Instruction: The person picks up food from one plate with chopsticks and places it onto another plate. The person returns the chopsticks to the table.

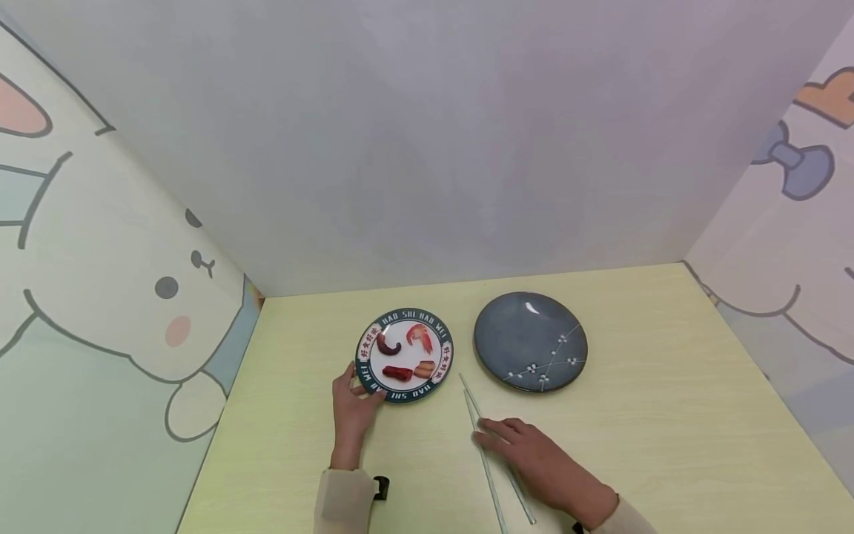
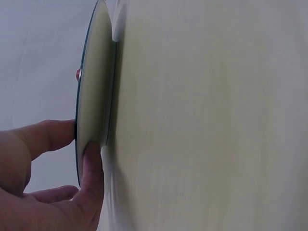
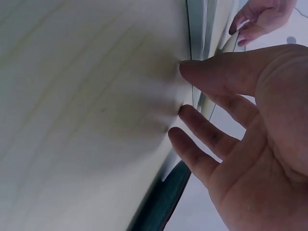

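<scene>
My left hand (image 1: 353,411) pinches the near left rim of a small patterned plate (image 1: 370,380); in the left wrist view the thumb is under the plate (image 2: 96,82) and a finger lies on its top edge. On this plate lie a shrimp (image 1: 419,338), a brown curved piece (image 1: 385,345), a dark red piece (image 1: 398,373) and a tan piece (image 1: 424,368). My right hand (image 1: 543,463) is over two long, pale chopsticks (image 1: 490,478) on the table. Its fingers are spread and loosely bent in the right wrist view, with the thumb tip beside a chopstick (image 3: 196,29).
A dark blue-grey plate (image 1: 523,337) with white blossoms stands right of the patterned plate, beyond my right hand. A plain wall (image 1: 460,148) rises at the table's (image 1: 687,415) back edge. Cartoon-printed panels (image 1: 133,297) flank both sides.
</scene>
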Demonstrator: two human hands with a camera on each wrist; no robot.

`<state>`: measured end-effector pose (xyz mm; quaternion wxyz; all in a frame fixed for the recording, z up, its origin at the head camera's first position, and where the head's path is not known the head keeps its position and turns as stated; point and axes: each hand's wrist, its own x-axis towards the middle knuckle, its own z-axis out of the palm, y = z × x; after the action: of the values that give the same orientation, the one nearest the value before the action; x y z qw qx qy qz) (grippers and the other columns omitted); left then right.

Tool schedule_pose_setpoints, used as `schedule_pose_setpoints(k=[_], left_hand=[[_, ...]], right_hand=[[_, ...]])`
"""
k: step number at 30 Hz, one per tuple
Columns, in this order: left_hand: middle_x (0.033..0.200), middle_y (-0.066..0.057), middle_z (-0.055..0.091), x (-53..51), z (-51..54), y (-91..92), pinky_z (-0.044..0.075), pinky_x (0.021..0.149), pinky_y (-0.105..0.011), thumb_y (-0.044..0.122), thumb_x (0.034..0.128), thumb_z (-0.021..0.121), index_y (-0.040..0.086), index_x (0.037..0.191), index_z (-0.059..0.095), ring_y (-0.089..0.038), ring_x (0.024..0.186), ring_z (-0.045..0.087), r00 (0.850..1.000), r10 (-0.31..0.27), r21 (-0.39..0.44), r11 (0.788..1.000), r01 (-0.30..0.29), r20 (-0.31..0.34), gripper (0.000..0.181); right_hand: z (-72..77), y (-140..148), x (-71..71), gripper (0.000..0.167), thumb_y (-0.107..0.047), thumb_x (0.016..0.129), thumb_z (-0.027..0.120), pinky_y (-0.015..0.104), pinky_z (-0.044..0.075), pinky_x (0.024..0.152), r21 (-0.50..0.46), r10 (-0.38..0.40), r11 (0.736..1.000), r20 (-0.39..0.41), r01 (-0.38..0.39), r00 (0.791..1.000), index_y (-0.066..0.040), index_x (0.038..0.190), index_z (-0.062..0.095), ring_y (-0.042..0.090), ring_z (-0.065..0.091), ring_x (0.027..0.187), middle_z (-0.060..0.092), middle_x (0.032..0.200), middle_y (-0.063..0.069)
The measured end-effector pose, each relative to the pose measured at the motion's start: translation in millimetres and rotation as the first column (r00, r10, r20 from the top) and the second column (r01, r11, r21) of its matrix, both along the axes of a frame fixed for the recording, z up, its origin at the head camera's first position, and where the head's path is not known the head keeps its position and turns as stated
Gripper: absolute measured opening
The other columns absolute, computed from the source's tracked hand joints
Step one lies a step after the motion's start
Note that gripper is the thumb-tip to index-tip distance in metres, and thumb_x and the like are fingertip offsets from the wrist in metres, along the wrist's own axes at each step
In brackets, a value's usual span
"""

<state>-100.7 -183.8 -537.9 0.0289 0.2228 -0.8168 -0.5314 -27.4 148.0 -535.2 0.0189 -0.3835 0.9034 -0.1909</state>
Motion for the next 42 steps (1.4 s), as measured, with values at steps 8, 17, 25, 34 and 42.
schedule_pose_setpoints(k=[8, 17, 25, 34, 42], left_hand=[[0.148, -0.028, 0.043, -1.6, 1.8, 0.2, 0.058, 0.084, -0.036, -0.008, 0.0849, 0.079, -0.01, 0.159, 0.036, -0.038, 0.113, 0.065, 1.0, 0.005, 0.001, 1.0, -0.005, 0.001, 0.085], [0.145, -0.027, 0.044, -1.3, 0.8, -0.1, 0.059, 0.087, -0.039, -0.008, 0.0868, 0.078, -0.009, 0.159, 0.036, -0.04, 0.115, 0.064, 1.0, 0.011, 0.009, 1.0, -0.011, 0.018, 0.083], [0.144, -0.028, 0.045, -1.0, 0.5, -0.4, 0.059, 0.089, -0.042, -0.008, 0.0862, 0.077, -0.01, 0.159, 0.035, -0.041, 0.116, 0.065, 1.0, 0.01, 0.006, 1.0, -0.01, 0.012, 0.084], [0.142, -0.028, 0.046, -1.2, 0.7, -0.3, 0.059, 0.087, -0.038, -0.008, 0.0846, 0.078, -0.011, 0.158, 0.036, -0.041, 0.114, 0.065, 1.0, 0.01, 0.008, 1.0, -0.01, -0.004, 0.085], [0.142, -0.029, 0.045, -0.6, 2.0, -0.5, 0.058, 0.087, -0.039, -0.008, 0.085, 0.078, -0.011, 0.158, 0.035, -0.042, 0.114, 0.065, 1.0, 0.002, 0.006, 1.0, -0.002, -0.009, 0.085]], right_hand=[[-2.2, -7, -7.1, 0.063, 0.009, 0.091, 0.072, 0.037, 0.056, 0.094, -0.007, 0.077, 0.997, -0.024, -0.077, 0.997, -0.016, 0.147, 0.062, 0.02, 0.059, 0.116, 0.06, 0.15, 0.003], [2.2, -17, -10.6, 0.049, 0.002, 0.096, 0.07, 0.039, 0.058, 0.1, 0.04, 0.156, 0.987, -0.023, -0.156, 0.987, -0.014, 0.143, 0.063, 0.026, 0.064, 0.126, 0.061, 0.145, 0.011], [1.6, -20, -8.1, 0.041, -0.001, 0.095, 0.072, 0.027, 0.059, 0.084, 0.004, 0.163, 0.986, -0.096, -0.164, 0.982, -0.013, 0.134, 0.066, 0.017, 0.063, 0.105, 0.061, 0.126, 0.008], [1.7, -21, -6.5, 0.037, -0.005, 0.098, 0.07, 0.018, 0.051, 0.075, -0.028, 0.163, 0.986, -0.074, -0.166, 0.984, -0.014, 0.133, 0.067, 0.007, 0.053, 0.093, 0.055, 0.112, 0.0], [6.5, -27, -25.9, 0.042, -0.002, 0.098, 0.069, 0.033, 0.058, 0.093, 0.139, 0.16, 0.979, -0.088, -0.147, 0.983, -0.015, 0.138, 0.064, 0.019, 0.066, 0.112, 0.062, 0.137, 0.006]])
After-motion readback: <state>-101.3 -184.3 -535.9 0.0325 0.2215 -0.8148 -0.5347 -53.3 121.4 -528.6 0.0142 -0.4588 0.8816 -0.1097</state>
